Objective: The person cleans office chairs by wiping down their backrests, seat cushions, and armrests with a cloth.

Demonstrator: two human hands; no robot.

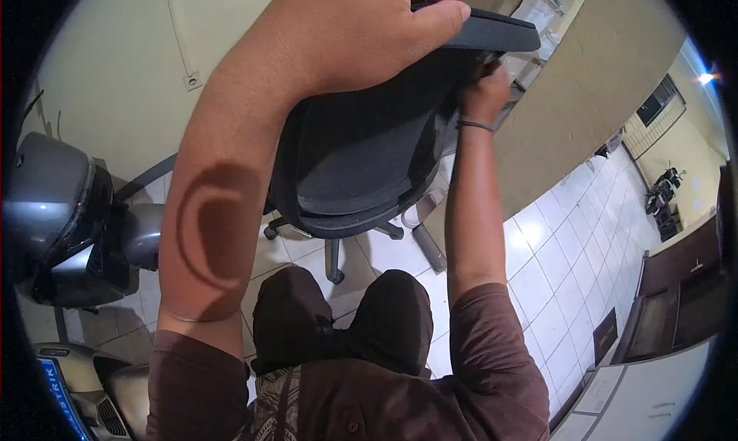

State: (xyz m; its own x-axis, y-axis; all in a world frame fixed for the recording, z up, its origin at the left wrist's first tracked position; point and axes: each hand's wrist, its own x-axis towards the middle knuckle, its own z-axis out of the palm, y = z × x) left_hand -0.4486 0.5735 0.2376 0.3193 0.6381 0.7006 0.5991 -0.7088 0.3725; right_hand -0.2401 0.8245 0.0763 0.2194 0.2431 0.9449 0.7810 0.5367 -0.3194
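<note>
A black office chair [361, 160] on casters stands in front of me, seen from above. My left hand [407, 18] reaches across the top of the chair and is closed on the upper edge of its backrest. The thumb presses on that edge, while the other fingers are partly hidden. My right hand [486, 95], with a dark band at the wrist, is at the right side of the backrest, just under the edge. Its fingers look curled, but what they hold, if anything, is hidden.
A grey motor scooter [54, 203] stands at left by the wall. A tan panel [573, 87] rises at right, close to my right arm. A sandal [423, 208] lies on the white tiles. White drawers [630, 399] are at lower right, and a motorcycle [665, 191] is farther off.
</note>
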